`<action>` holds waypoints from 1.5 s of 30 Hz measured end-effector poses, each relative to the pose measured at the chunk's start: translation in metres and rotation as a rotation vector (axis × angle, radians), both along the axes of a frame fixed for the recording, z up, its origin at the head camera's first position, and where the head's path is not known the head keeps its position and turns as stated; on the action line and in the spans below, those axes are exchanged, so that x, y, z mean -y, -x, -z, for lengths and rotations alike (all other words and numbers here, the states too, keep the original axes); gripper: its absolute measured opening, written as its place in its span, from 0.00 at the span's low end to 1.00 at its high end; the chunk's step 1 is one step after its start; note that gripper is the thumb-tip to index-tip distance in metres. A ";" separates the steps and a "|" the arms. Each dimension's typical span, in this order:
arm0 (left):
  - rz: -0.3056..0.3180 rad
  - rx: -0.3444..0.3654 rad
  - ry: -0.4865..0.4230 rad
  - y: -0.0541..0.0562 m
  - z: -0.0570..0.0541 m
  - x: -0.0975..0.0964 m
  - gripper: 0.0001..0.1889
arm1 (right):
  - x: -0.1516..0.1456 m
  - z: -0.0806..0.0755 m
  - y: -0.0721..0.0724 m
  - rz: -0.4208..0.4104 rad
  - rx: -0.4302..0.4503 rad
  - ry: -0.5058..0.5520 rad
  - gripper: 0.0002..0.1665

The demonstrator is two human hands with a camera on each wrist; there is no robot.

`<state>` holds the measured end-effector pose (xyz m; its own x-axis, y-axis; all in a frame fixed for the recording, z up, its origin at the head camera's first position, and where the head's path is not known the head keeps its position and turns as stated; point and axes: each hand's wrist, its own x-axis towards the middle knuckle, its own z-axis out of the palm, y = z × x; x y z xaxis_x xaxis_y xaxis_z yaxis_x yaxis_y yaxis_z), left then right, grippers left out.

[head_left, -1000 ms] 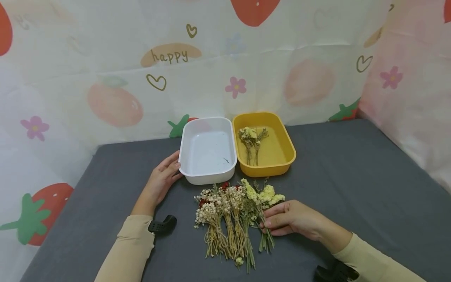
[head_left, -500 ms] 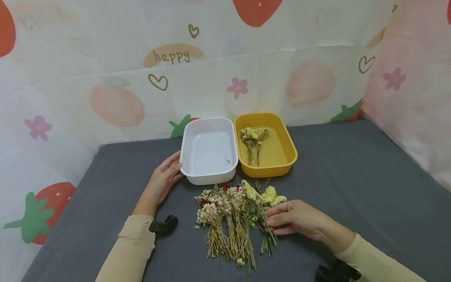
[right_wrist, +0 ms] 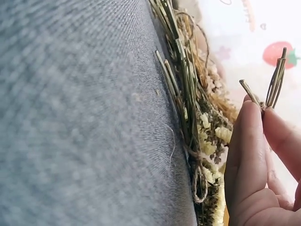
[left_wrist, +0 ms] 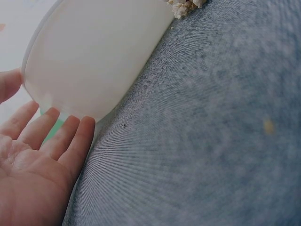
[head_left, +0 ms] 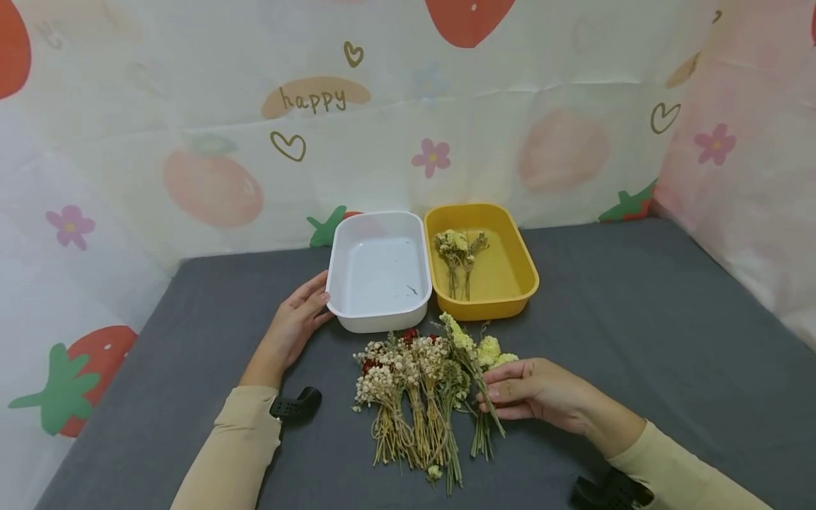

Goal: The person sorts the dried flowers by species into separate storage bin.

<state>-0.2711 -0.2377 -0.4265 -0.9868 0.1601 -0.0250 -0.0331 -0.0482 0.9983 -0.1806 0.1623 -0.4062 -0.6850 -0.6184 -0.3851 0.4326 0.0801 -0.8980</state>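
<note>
My right hand [head_left: 545,397] pinches the tied stems of a small dried flower bunch [head_left: 470,354] with pale yellow heads, between thumb and fingertips. In the right wrist view its stem ends [right_wrist: 277,82] stick up past the fingers, above the other bunches. More dried flower bunches [head_left: 414,389] lie side by side just left of that hand, with cream, dark red and yellow heads and twine round the stems. My left hand [head_left: 290,326] rests its extended fingers against the left side of a white plastic bin [head_left: 382,283]; the left wrist view shows the fingertips [left_wrist: 87,123] at its wall.
A yellow bin [head_left: 503,273] stands against the white one's right side, with small dried bunches [head_left: 460,258] inside. A dark scrap lies in the white bin. Grey cloth [head_left: 637,340] covers the table, and a printed curtain [head_left: 472,92] hangs behind.
The right hand has lifted the pinched bunch slightly up off the neighbouring ones, its head shifting up toward the bins. The left hand stays at the white bin.
</note>
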 end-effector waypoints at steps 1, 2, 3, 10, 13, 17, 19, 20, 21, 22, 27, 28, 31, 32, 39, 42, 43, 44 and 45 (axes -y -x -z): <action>0.000 0.001 -0.001 0.000 0.000 0.000 0.30 | 0.000 0.000 0.000 0.002 0.000 0.001 0.21; 0.002 0.000 -0.003 0.000 -0.001 -0.001 0.30 | 0.000 -0.001 -0.001 0.004 -0.002 0.001 0.21; 0.003 -0.001 -0.009 0.001 -0.001 -0.002 0.30 | -0.001 -0.002 -0.001 0.008 -0.005 -0.001 0.22; 0.006 -0.003 -0.021 0.002 -0.003 -0.004 0.30 | -0.001 -0.007 -0.003 0.065 -0.060 -0.041 0.32; 0.001 -0.002 -0.017 0.001 -0.003 -0.002 0.30 | 0.000 -0.010 -0.004 0.067 -0.073 -0.047 0.32; 0.004 -0.002 -0.005 0.001 -0.002 0.000 0.31 | 0.000 -0.012 -0.006 0.070 -0.088 -0.058 0.30; 0.004 -0.001 0.001 0.000 -0.002 0.001 0.31 | 0.001 -0.013 -0.006 0.074 -0.094 -0.066 0.30; 0.003 -0.002 0.000 0.000 -0.002 0.001 0.31 | 0.001 -0.013 -0.007 0.076 -0.097 -0.071 0.30; 0.004 -0.003 0.001 -0.001 -0.002 0.001 0.31 | 0.001 -0.013 -0.007 0.078 -0.100 -0.074 0.30; 0.005 -0.005 0.002 -0.001 -0.002 0.001 0.31 | 0.001 -0.014 -0.007 0.080 -0.102 -0.076 0.29; 0.006 -0.015 0.015 -0.001 -0.001 0.000 0.30 | 0.002 -0.014 -0.009 0.088 -0.109 -0.074 0.28; 0.007 -0.015 0.015 -0.001 -0.001 0.000 0.30 | 0.002 -0.014 -0.009 0.090 -0.110 -0.074 0.27; 0.002 -0.012 0.010 0.000 0.000 -0.001 0.30 | 0.002 -0.013 -0.009 0.093 -0.116 -0.073 0.27; -0.002 -0.010 0.009 0.000 0.000 -0.001 0.30 | 0.002 -0.013 -0.010 0.092 -0.121 -0.073 0.27; -0.012 -0.008 0.005 0.001 0.001 -0.002 0.30 | 0.003 -0.016 -0.013 0.103 -0.174 -0.099 0.26; -0.011 -0.007 -0.006 0.002 0.001 -0.002 0.30 | 0.004 -0.020 -0.015 0.122 -0.201 -0.119 0.26; -0.011 -0.007 -0.010 0.002 0.001 -0.002 0.30 | 0.004 -0.021 -0.015 0.126 -0.210 -0.126 0.26; -0.011 -0.006 -0.014 0.002 0.001 -0.002 0.30 | 0.004 -0.022 -0.016 0.130 -0.216 -0.130 0.27; -0.011 -0.006 -0.018 0.001 0.001 -0.002 0.30 | 0.004 -0.023 -0.016 0.134 -0.223 -0.134 0.27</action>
<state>-0.2726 -0.2360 -0.4276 -0.9887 0.1492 -0.0168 -0.0269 -0.0661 0.9974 -0.1643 0.1582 -0.3834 -0.8337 -0.4708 -0.2885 0.2408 0.1601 -0.9573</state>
